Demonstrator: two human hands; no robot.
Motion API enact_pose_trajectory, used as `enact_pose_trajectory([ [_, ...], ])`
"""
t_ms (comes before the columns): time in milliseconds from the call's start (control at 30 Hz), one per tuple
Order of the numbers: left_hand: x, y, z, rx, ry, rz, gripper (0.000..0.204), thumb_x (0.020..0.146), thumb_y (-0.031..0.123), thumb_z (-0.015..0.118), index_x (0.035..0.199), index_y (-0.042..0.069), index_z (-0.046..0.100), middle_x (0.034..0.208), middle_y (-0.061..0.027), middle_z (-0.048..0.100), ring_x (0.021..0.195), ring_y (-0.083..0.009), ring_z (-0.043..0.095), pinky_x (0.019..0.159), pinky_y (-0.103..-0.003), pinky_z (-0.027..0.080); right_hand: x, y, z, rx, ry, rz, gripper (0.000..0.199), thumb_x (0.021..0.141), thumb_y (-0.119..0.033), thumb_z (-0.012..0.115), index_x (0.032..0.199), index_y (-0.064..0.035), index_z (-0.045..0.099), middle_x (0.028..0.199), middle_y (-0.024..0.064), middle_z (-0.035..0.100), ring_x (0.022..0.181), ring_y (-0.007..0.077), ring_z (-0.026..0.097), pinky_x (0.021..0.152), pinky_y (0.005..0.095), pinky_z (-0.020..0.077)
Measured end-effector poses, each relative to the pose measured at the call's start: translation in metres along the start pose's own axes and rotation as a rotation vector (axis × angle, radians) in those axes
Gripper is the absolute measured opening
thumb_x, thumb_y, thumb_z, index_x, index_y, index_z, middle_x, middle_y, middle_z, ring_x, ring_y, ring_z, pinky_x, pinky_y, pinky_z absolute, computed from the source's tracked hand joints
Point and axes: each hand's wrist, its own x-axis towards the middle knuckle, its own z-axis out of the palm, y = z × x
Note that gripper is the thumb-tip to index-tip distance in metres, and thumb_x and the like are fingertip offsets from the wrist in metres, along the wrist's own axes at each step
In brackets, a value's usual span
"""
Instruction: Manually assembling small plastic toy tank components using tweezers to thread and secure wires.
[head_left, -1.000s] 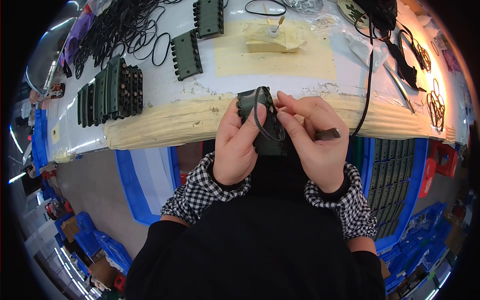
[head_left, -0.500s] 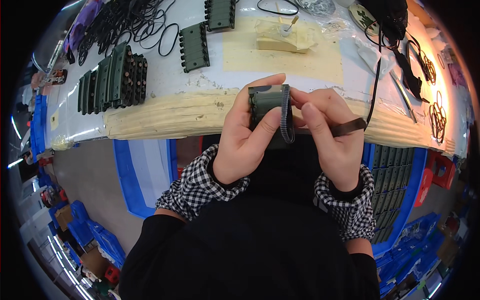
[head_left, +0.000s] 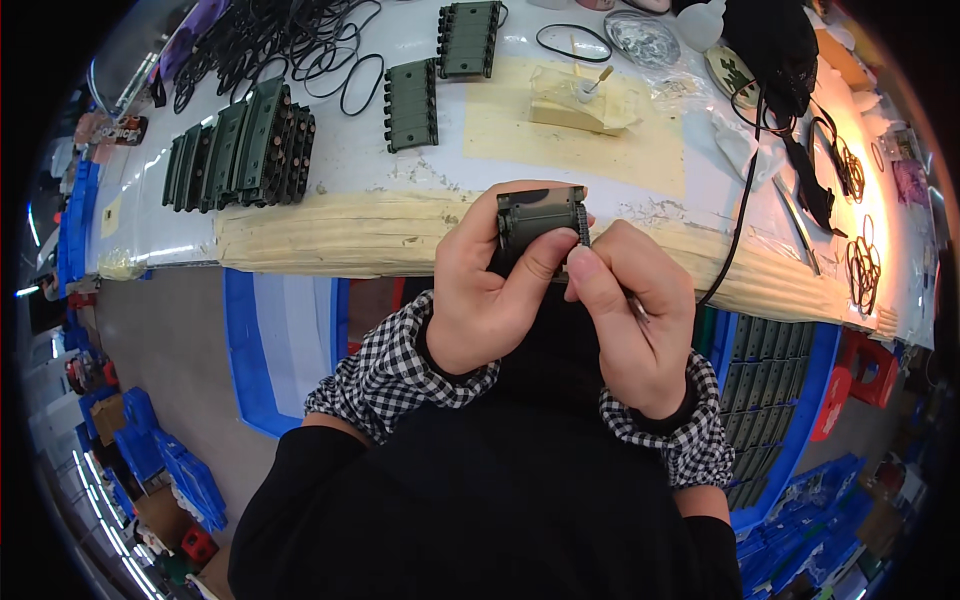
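Above the table's front edge, my left hand (head_left: 485, 285) grips a dark green camouflaged toy-vehicle part (head_left: 535, 222), thumb in front and fingers behind. Along that part's right edge runs a black toothed band (head_left: 583, 224). Close against the band, my right hand (head_left: 635, 305) is closed, thumb and forefinger pinched at the band's lower end. A small shiny bit shows at the right palm; the rest of that item is hidden by the fingers. The lower side of the green part is covered by my left hand.
Several green wheeled parts (head_left: 245, 150) stand stacked at left; two more, a nearer one (head_left: 412, 105) and a farther one (head_left: 470, 38), lie behind. Black bands (head_left: 270, 45) are heaped far left. A yellow block (head_left: 580, 112) carries a small cup with sticks. Tweezers (head_left: 797, 225) lie right. Blue crates (head_left: 255, 350) flank me below.
My right hand has turned and moved down-left, closer to the green part. The dark flat strip that stuck out of it is now mostly hidden, and the band's loop no longer hangs out visibly.
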Motion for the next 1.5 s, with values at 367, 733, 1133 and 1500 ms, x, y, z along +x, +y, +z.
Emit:
enact_pose_trajectory([
  [367, 0.013, 0.012, -0.006, -0.590, 0.005, -0.316, 0.027, 0.097, 0.015, 0.049, 0.117, -0.002, 0.046, 0.100, -0.0110, 0.061, 0.095, -0.0155, 0.058, 0.085, -0.029, 0.047, -0.001, 0.008, 0.024, -0.355, 0.085, -0.251, 0.012, 0.080, -0.006, 0.064, 0.073, -0.0042, 0.055, 0.067, 0.0081, 0.048, 0.049, 0.0255, 0.052, 0.046, 0.0333, 0.0427],
  [733, 0.015, 0.012, -0.017, -0.788, -0.042, -0.568, 0.029, 0.086, 0.029, 0.049, 0.099, 0.004, 0.052, 0.091, -0.0092, 0.055, 0.085, -0.0185, 0.052, 0.078, -0.030, 0.045, -0.003, 0.005, 0.033, -0.601, 0.060, -0.373, 0.016, 0.075, -0.012, 0.066, 0.070, -0.0075, 0.051, 0.069, 0.0063, 0.044, 0.044, 0.0206, 0.047, 0.042, 0.0308, 0.0397],
  [1133, 0.015, 0.006, -0.020, -0.826, -0.094, -0.535, 0.023, 0.084, 0.027, 0.051, 0.093, 0.006, 0.053, 0.087, -0.0079, 0.055, 0.081, -0.0185, 0.052, 0.077, -0.032, 0.045, -0.003, -0.002, 0.034, -0.576, -0.009, -0.312, 0.014, 0.076, -0.007, 0.067, 0.072, -0.0060, 0.054, 0.068, 0.0085, 0.045, 0.052, 0.0271, 0.053, 0.047, 0.0358, 0.0437],
  [1500, 0.014, 0.004, -0.022, -0.794, -0.109, -0.502, 0.024, 0.084, 0.029, 0.051, 0.092, 0.006, 0.052, 0.084, -0.0077, 0.055, 0.080, -0.0202, 0.053, 0.077, -0.034, 0.046, -0.003, -0.002, 0.037, -0.591, -0.020, -0.347, 0.017, 0.077, -0.009, 0.068, 0.071, -0.0063, 0.053, 0.067, 0.0073, 0.044, 0.051, 0.0251, 0.052, 0.046, 0.0346, 0.0432],
])
